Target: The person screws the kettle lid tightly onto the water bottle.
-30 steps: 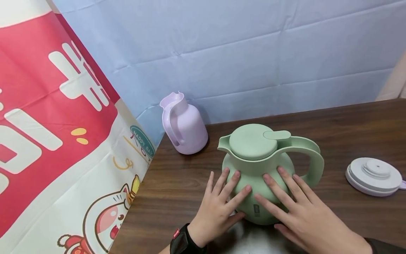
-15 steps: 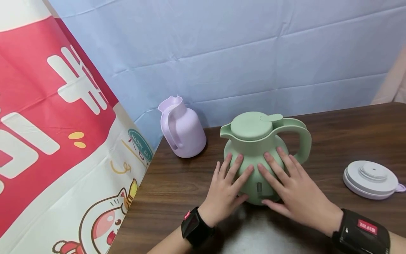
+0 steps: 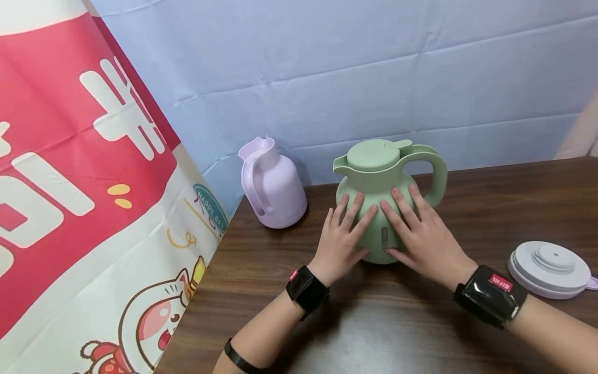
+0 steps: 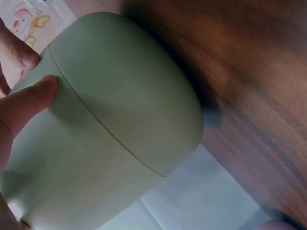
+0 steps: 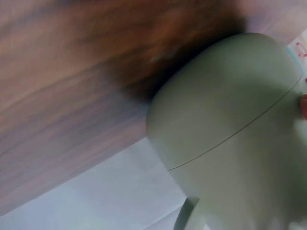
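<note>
A green thermos jug point(image 3: 374, 182) stands upright on the brown wooden table point(image 3: 374, 322), its lid on, spout to the left and handle to the right. My left hand point(image 3: 338, 236) lies with spread, straight fingers against the left front of its body. On the right front, my right hand point(image 3: 427, 236) rests in the same way, fingers spread. In the left wrist view, fingertips touch the jug's body point(image 4: 115, 96) near a seam line. The right wrist view shows the lower body point(image 5: 225, 105) and only a bit of one finger at the edge.
A lidless lilac jug point(image 3: 280, 189) stands at the back left, handle toward me. On the right lies a white and lilac lid point(image 3: 550, 267), upside down. A pale blue cloth point(image 3: 350, 67) hangs behind the table, and a printed red and white cloth point(image 3: 84, 171) hangs on the left.
The green jug has moved away from me, toward the back of the table, with both hands following against it. The lilac jug and the loose lid have stayed in place.
</note>
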### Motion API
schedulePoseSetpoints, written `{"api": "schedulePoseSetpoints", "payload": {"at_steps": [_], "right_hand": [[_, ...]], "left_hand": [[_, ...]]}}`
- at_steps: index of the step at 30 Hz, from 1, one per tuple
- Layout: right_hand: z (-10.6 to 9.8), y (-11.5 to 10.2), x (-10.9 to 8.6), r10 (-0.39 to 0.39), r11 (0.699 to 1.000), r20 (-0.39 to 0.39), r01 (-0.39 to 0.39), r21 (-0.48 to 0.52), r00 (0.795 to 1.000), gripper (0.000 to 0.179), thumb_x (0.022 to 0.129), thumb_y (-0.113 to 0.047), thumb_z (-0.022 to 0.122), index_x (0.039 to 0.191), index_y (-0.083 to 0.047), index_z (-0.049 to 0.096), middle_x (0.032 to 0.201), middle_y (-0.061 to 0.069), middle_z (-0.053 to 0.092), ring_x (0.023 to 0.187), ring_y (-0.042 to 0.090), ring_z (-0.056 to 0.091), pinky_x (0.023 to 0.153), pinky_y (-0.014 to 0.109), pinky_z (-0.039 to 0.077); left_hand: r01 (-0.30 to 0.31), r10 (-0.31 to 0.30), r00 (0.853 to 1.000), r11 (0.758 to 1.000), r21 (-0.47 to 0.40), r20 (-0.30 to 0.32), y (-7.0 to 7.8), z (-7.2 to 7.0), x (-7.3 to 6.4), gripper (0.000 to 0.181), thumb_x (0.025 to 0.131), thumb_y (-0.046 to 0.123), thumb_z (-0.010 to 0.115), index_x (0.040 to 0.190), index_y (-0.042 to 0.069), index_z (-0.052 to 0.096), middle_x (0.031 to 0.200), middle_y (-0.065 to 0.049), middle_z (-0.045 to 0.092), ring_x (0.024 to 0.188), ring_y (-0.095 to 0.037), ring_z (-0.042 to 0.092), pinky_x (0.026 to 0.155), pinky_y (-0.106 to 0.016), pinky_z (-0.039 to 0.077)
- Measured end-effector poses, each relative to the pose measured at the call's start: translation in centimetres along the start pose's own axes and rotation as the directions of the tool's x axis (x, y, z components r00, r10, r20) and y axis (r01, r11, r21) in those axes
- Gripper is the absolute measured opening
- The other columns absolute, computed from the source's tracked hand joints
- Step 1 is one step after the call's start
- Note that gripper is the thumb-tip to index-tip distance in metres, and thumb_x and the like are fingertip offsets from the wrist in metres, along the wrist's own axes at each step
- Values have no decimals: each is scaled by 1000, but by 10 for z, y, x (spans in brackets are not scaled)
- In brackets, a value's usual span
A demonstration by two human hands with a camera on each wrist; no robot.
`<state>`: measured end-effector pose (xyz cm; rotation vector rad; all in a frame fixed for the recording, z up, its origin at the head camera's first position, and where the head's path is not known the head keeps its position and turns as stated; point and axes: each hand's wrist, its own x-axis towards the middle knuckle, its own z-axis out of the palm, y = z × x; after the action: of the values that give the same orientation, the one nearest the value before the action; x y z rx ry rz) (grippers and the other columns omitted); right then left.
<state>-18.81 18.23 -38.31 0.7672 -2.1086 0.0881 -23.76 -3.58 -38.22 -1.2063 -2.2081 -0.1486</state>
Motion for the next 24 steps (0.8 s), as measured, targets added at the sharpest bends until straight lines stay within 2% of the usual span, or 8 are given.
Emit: {"api": "schedulePoseSetpoints", "payload": {"at_steps": [8, 11, 13, 15, 19, 20, 22, 24], "right_hand": [[18, 21, 9, 15, 1000, 11, -15, 10, 1000, 86, 92, -66, 25, 147, 1, 25, 150, 28, 20, 134, 52, 16, 98, 63, 31], [24, 31, 8, 36, 999, 33, -36, -3, 999, 98, 83, -61, 60, 148, 1, 22, 150, 29, 18, 134, 53, 14, 98, 63, 31], [27, 37, 5, 52, 999, 44, -52, -2, 998, 105, 77, -58, 70, 149, 1, 21, 151, 28, 16, 135, 53, 13, 97, 63, 32], [30, 43, 2, 71, 997, 46, -71, 3, 996, 107, 77, -63, 67, 149, 0, 20, 151, 27, 15, 135, 53, 13, 94, 65, 34], [34, 55, 0, 89, 996, 36, -89, 15, 995, 94, 87, -72, 22, 150, -1, 20, 151, 26, 16, 134, 53, 14, 92, 66, 33], [34, 58, 0, 91, 996, 39, -92, 15, 995, 95, 87, -72, 23, 150, -1, 20, 152, 26, 16, 134, 53, 14, 93, 67, 33], [33, 64, 2, 102, 995, 47, -103, 13, 994, 101, 83, -72, 47, 150, -2, 19, 152, 26, 15, 135, 52, 13, 94, 66, 32], [34, 70, 4, 119, 993, 61, -119, 0, 991, 112, 72, -61, 74, 150, -3, 18, 152, 25, 14, 136, 51, 12, 95, 66, 31]], "left_hand": [[35, -39, 997, 997, 62, 71, -18, 14, 20, 105, 72, 44, 81, 152, 20, 18, 158, -5, -6, 143, -27, -8, 104, -59, 27], [38, -45, 994, 996, 77, 100, -22, 21, 31, 104, 73, 45, 80, 153, 20, 17, 158, -3, -8, 143, -25, -10, 105, -58, 27], [40, -50, 991, 996, 81, 123, -22, 27, 39, 104, 74, 45, 79, 153, 22, 15, 158, -3, -10, 143, -24, -12, 105, -57, 27], [45, -56, 988, 996, 78, 142, -21, 31, 45, 104, 75, 46, 78, 154, 23, 13, 158, -2, -11, 142, -23, -15, 106, -56, 26], [55, -68, 986, 994, 89, 153, -21, 39, 56, 105, 76, 48, 76, 154, 24, 11, 158, -2, -14, 141, -23, -18, 106, -56, 27], [57, -71, 986, 994, 95, 153, -21, 41, 59, 105, 76, 48, 76, 154, 25, 11, 158, -1, -14, 141, -22, -19, 106, -56, 27], [59, -76, 985, 992, 110, 153, -23, 44, 65, 105, 76, 50, 76, 154, 25, 9, 157, -1, -15, 141, -22, -20, 106, -55, 27], [64, -83, 984, 990, 123, 158, -24, 46, 72, 106, 76, 50, 75, 154, 25, 8, 157, -1, -16, 141, -22, -21, 106, -55, 27]]}}
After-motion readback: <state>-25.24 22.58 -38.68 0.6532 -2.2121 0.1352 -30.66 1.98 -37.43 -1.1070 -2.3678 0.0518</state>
